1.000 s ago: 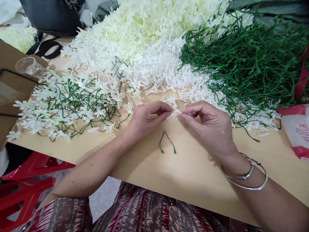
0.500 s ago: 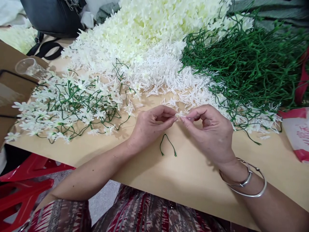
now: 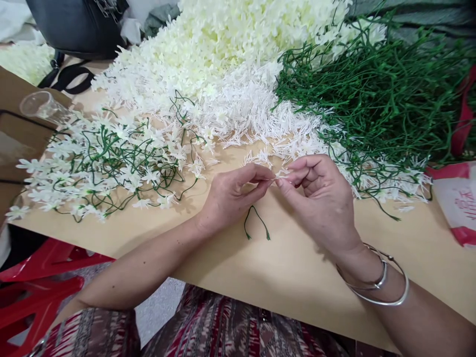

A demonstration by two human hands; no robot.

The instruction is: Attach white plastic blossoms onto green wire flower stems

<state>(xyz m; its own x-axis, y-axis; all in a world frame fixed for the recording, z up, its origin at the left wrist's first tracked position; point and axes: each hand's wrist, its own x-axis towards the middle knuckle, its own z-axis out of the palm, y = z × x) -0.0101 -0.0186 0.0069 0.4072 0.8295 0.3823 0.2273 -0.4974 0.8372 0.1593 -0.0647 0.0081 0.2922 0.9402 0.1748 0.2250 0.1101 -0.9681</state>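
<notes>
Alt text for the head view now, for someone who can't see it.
The left hand and right hand pinch a small white piece above a tan table. A bent green stem lies nearer the wearer; beyond spreads a white flower pile, with stemmed flowers at left and loose green stems at right.

White flower piece: small, pale, thin-stranded. Pinched between the fingertips of the left hand and right hand, which hide much of it; a fine strand spans the gap, roughly level. Location: beyond the bent green stem and to its right. Petal outline not resolvable.
</notes>
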